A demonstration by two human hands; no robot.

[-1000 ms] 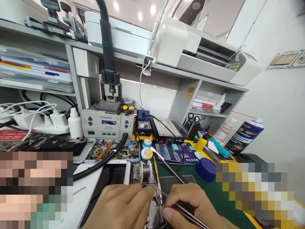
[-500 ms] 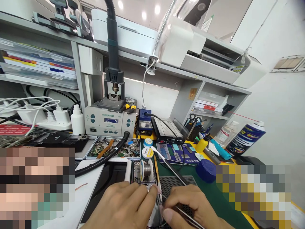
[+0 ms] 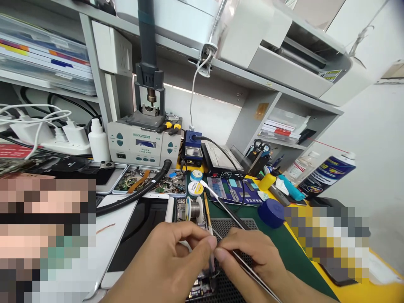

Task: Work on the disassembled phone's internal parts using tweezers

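Leaning over the yellow worktop (image 3: 375,291), I have the green mat (image 3: 303,261) beneath my forearm, with the grey station (image 3: 145,147) at the back left. The dark-screened phone (image 3: 132,235) lies to the left, partly behind my left hand (image 3: 170,256), and the black mesh pad (image 3: 230,290) lies under my right hand (image 3: 252,259). The circuit board (image 3: 202,290) sits low in the middle, half hidden below both hands, at the pad's left edge. My right fingers are wrapped round the tweezers (image 3: 259,280), which slant down toward the lower right; my left thumb and forefinger come together just beside the right fingertips, though whether they grasp anything I cannot tell. Farther off, the blue lid (image 3: 271,212) rests on the green mat, right of the pad, and the solder spool (image 3: 196,208) stands just beyond my left hand.
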